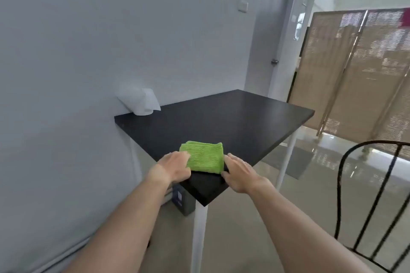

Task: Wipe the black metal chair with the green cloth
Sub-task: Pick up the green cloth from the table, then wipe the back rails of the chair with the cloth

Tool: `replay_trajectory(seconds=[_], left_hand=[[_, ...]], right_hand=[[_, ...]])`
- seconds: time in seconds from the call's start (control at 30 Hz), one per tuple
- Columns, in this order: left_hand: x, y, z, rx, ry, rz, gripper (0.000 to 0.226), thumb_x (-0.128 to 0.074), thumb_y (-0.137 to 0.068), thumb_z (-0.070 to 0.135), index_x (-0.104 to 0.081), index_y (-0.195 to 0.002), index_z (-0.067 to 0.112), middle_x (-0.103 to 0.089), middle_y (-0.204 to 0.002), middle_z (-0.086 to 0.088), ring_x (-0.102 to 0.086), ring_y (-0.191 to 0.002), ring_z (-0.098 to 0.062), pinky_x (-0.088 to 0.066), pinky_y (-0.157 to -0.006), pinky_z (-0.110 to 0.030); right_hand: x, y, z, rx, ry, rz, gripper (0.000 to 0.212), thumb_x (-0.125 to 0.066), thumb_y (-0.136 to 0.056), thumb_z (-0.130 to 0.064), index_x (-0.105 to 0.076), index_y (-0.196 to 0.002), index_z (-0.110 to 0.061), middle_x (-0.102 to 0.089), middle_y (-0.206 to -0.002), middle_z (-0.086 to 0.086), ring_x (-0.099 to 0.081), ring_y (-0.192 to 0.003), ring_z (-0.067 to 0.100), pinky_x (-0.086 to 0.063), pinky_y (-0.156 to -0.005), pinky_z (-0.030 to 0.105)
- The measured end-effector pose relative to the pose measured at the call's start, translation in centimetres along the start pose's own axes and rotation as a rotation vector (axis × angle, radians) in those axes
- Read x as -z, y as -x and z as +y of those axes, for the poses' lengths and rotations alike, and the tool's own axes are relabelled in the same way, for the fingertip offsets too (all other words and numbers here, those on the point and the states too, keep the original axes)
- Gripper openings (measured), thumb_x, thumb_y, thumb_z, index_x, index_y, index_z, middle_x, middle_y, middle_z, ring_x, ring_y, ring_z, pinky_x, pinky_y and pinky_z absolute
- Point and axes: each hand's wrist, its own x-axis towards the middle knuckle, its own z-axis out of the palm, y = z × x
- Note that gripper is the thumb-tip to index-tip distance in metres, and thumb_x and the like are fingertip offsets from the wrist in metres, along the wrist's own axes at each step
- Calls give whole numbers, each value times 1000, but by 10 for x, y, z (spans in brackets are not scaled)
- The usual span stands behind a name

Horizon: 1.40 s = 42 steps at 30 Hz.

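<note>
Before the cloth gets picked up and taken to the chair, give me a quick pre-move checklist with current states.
1. Green cloth located: ok, folded, lying near the front corner of the black table.
2. Left hand placed: ok, at the cloth's left edge.
3. Right hand placed: ok, beside the cloth's right edge, fingers extended.
4. Cloth gripped: not ok, neither hand has closed on it.
5. Black metal chair in view: ok, to the right of the table; only its back shows.
6. Chair seat clear: cannot tell, out of frame.
</note>
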Motion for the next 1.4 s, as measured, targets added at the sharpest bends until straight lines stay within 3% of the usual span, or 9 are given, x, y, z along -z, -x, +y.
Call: replay_trajectory(seconds=[0.23,0.4,0.57,0.7,0.87,0.97,1.13,1.27,1.4], left_hand=[[-14,-5,-10,-111,-57,-29,64,-36,-100,30,-16,-157,9,-13,-165,-8,-8,-152,-23,-5,-124,-43],[-12,-8,5,-240,-17,-4,66,-43,-92,16,-25,-154,7,-24,-163,-8,-16,-151,-22,-10,-123,-36],[-17,-13,37,-224,115,-43,53,-46,-96,24,-40,-147,12,-45,-150,-7,-42,-138,-26,-36,-113,-39],[-24,-21,81,-252,52,-29,26,-44,-96,28,-58,-114,18,-66,-114,-3,-63,-99,-26,-53,-87,-41],[-49,-32,152,-295,145,-31,38,-33,-85,30,-60,-110,22,-66,-111,-3,-64,-99,-28,-54,-86,-41],[-54,-30,204,-220,310,-44,19,-39,-89,22,-55,-85,12,-61,-94,-14,-58,-85,-35,-52,-78,-39],[-65,-26,280,102,946,-139,26,-49,-74,21,-59,-84,-1,-67,-95,-24,-66,-86,-38,-59,-73,-46],[-86,-45,326,176,1209,-210,47,-45,-63,33,-63,-93,2,-70,-98,-20,-69,-86,-37,-61,-75,-56],[-67,-36,386,215,1329,-122,41,-34,-90,32,-61,-97,1,-64,-96,-18,-66,-85,-34,-61,-70,-48]], right_hand=[[-20,-16,-16,108,97,79,30,-37,-103,-20,-54,-126,-11,-55,-125,4,-48,-123,24,-39,-102,43],[-9,-19,-20,8,-44,48,30,-40,-80,7,-36,-63,-18,-47,-77,11,-45,-69,33,-34,-61,38],[14,-4,4,-66,-147,48,31,-36,-76,11,-30,-61,-15,-43,-80,10,-40,-64,28,-30,-52,32],[32,28,33,-147,-129,83,22,-37,-81,10,-46,-72,-7,-48,-83,14,-48,-71,34,-45,-61,43],[56,82,80,-212,-82,181,27,-38,-86,10,-55,-98,-7,-54,-106,15,-51,-90,31,-47,-84,42],[69,117,115,-238,192,326,40,-42,-91,4,-49,-130,-4,-40,-147,19,-30,-141,32,-15,-120,40],[91,174,186,-447,298,458,63,-37,-99,-15,-10,-155,-4,-7,-164,16,4,-152,28,10,-119,40],[110,212,231,-582,313,501,67,-40,-100,-28,-10,-155,-5,-8,-164,16,3,-152,27,7,-122,42],[125,239,272,-669,321,547,66,-42,-99,-29,-16,-154,-4,-9,-164,17,1,-152,29,3,-123,45]])
